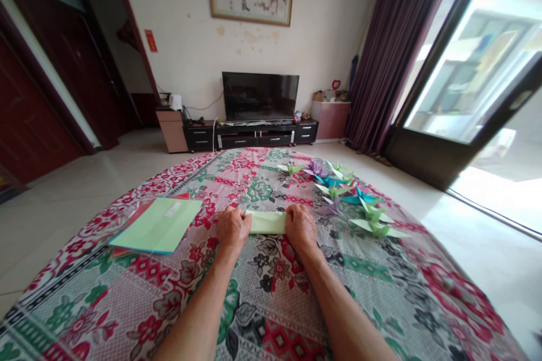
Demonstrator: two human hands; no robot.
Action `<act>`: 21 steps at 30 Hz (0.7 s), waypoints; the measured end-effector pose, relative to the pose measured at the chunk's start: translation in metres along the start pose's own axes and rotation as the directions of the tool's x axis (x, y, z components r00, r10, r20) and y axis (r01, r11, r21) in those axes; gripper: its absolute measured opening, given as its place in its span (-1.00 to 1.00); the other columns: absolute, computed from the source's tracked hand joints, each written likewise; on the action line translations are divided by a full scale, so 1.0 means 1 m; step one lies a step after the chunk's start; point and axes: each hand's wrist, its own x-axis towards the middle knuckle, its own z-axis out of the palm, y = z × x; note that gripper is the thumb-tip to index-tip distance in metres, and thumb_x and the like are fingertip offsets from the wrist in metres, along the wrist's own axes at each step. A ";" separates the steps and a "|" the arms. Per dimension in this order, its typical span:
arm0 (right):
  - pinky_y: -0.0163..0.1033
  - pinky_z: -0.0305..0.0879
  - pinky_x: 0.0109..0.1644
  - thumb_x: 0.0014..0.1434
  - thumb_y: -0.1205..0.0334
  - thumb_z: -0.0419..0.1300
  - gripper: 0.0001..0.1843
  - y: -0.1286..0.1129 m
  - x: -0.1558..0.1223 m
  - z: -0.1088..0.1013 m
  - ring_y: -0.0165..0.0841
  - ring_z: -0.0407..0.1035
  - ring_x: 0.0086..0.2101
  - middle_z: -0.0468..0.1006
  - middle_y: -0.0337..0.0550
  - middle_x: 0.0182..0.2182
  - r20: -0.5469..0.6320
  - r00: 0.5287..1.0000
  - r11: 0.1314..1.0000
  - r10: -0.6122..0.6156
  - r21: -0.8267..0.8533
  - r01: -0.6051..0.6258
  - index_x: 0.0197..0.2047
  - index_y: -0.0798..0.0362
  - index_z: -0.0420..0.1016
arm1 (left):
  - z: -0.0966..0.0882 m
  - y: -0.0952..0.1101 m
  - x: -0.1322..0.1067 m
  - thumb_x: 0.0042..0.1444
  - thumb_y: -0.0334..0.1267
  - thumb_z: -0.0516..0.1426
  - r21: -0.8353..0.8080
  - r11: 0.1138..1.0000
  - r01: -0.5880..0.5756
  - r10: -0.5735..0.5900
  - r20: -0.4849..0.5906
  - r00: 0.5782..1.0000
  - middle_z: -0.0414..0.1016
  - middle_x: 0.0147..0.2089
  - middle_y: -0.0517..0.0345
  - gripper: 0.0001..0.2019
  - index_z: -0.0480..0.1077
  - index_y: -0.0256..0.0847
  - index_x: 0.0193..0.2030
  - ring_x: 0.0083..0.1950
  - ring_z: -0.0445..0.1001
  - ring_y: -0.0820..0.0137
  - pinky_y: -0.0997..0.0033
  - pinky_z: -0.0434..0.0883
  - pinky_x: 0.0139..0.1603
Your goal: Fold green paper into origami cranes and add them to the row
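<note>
A pale green sheet of paper [267,221], folded into a narrow strip, lies on the flowered tablecloth [271,293] in front of me. My left hand [232,229] presses down on its left end with curled fingers. My right hand [300,227] presses on its right end the same way. Both hands rest on the cloth with the strip stretched between them.
A stack of coloured paper sheets [158,224], green on top, lies to the left. Several folded paper cranes [351,197] in green, purple and teal stand to the right and behind. Beyond the round table are a TV [259,96] on a low cabinet and a glass door [478,67].
</note>
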 end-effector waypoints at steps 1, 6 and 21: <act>-0.33 0.08 -0.20 0.09 0.39 0.03 -0.83 0.000 0.000 0.000 -0.34 0.30 -0.28 0.49 -0.09 -0.32 -0.001 1.000 1.000 0.001 0.000 -0.001 -0.35 0.07 0.45 | 0.000 0.000 0.000 0.01 -0.09 0.06 0.000 1.000 0.001 -0.001 0.002 1.000 0.51 -0.29 0.02 -0.73 0.53 -0.19 -0.41 -0.23 0.42 0.27 0.37 0.26 -0.18; -0.32 0.08 -0.21 0.10 0.38 0.02 -0.82 0.000 0.000 0.000 -0.33 0.30 -0.28 0.49 -0.10 -0.33 -0.005 1.000 1.000 -0.004 -0.006 0.004 -0.35 0.06 0.45 | 0.000 0.000 0.001 0.02 -0.09 0.06 0.002 1.000 0.000 0.000 0.002 1.000 0.51 -0.28 0.01 -0.72 0.53 -0.19 -0.40 -0.23 0.42 0.25 0.35 0.27 -0.18; -0.30 0.08 -0.20 0.15 0.37 -0.01 -0.79 0.001 0.000 0.003 -0.32 0.31 -0.25 0.47 -0.09 -0.30 0.023 1.000 0.999 0.011 -0.049 -0.010 -0.29 0.05 0.45 | 0.003 0.001 0.000 0.02 -0.13 0.10 0.006 1.000 -0.025 0.025 -0.052 0.998 0.45 -0.27 -0.02 -0.75 0.43 -0.25 -0.24 -0.14 0.39 0.23 0.30 0.26 -0.07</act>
